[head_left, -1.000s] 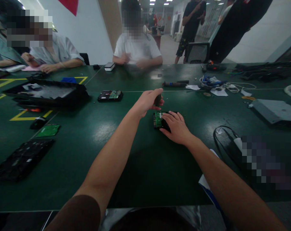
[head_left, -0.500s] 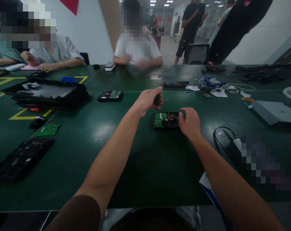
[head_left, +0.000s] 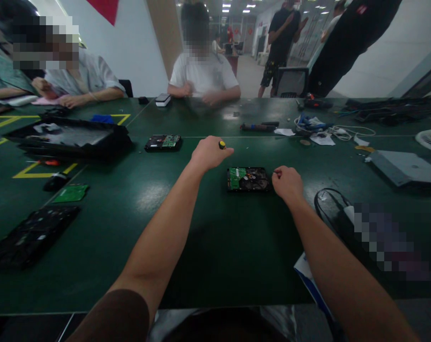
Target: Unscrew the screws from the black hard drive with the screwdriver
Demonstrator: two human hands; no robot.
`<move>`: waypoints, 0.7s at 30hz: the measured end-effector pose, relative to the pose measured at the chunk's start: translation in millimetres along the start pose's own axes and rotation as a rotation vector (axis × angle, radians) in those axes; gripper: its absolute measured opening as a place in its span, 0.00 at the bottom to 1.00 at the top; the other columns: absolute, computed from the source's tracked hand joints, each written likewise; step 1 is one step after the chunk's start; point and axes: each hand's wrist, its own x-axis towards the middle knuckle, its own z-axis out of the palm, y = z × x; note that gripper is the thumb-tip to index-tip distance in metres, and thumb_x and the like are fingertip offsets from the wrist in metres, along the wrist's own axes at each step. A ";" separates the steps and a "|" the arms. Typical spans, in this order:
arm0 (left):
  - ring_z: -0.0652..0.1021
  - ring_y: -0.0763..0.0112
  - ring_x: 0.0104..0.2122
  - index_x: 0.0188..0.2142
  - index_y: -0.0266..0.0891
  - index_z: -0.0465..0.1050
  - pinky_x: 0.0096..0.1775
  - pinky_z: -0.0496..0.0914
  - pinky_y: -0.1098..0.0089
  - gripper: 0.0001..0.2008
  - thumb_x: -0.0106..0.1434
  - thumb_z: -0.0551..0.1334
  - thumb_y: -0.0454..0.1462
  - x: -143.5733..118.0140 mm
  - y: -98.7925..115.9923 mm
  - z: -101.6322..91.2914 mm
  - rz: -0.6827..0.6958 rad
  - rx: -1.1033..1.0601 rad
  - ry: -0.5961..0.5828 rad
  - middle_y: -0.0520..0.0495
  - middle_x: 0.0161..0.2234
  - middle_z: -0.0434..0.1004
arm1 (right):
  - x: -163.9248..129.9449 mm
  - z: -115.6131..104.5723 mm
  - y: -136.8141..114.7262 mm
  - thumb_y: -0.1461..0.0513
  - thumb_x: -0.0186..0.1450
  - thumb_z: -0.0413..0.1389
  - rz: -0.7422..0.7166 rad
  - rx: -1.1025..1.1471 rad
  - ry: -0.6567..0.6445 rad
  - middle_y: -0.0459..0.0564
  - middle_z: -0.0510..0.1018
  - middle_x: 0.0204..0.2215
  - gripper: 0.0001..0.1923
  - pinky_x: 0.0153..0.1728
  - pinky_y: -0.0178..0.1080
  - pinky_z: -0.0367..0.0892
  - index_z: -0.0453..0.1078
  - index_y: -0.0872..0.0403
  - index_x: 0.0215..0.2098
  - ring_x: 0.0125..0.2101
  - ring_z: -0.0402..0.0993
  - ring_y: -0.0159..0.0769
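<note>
Green desk (head_left: 222,266) spans the frame, a black tray (head_left: 104,137) at its left. Just right of centre lies a drive with a green board (head_left: 249,179). Left hand (head_left: 208,153), upper centre, curls closed around a yellow-ended tool (head_left: 222,145); right hand (head_left: 288,182) bends its fingers nearly closed beside the drive's right end, its grip unclear.

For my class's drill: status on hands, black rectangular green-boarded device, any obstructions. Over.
Left hand gripping yellow-ended black handle. Right hand curled right of device, grasp unclear. Device flat on green tabletop; grey metal box off right, apart.
</note>
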 end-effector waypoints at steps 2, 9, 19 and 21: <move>0.79 0.62 0.35 0.35 0.36 0.79 0.38 0.69 0.66 0.17 0.62 0.64 0.49 1.3 -4.7 3.5 -0.029 0.159 -0.117 0.40 0.34 0.82 | 0.8 1.3 0.4 0.60 0.68 0.52 -0.002 -0.008 0.011 0.58 0.77 0.41 0.13 0.42 0.44 0.68 0.77 0.53 0.45 0.42 0.75 0.46; 0.81 0.55 0.46 0.48 0.35 0.79 0.42 0.72 0.66 0.19 0.63 0.65 0.45 -2.1 3.1 13.0 0.006 0.355 -0.322 0.35 0.48 0.82 | 4.7 9.3 5.1 0.58 0.68 0.53 -0.052 -0.002 0.030 0.56 0.76 0.39 0.12 0.38 0.45 0.67 0.78 0.51 0.40 0.39 0.74 0.46; 0.80 0.68 0.27 0.49 0.35 0.78 0.30 0.68 0.71 0.22 0.63 0.64 0.49 -0.5 4.7 16.4 0.056 0.312 -0.489 0.39 0.41 0.83 | -17.5 -8.0 -29.4 0.60 0.70 0.53 -0.358 0.384 0.238 0.56 0.74 0.41 0.08 0.44 0.46 0.67 0.73 0.52 0.39 0.43 0.71 0.44; 0.80 0.67 0.28 0.46 0.35 0.79 0.29 0.66 0.71 0.22 0.62 0.64 0.50 0.0 3.8 18.2 0.059 0.332 -0.491 0.39 0.39 0.84 | -32.0 -12.2 -49.4 0.60 0.70 0.54 -0.492 0.427 0.189 0.55 0.74 0.42 0.07 0.46 0.47 0.67 0.74 0.52 0.39 0.44 0.71 0.44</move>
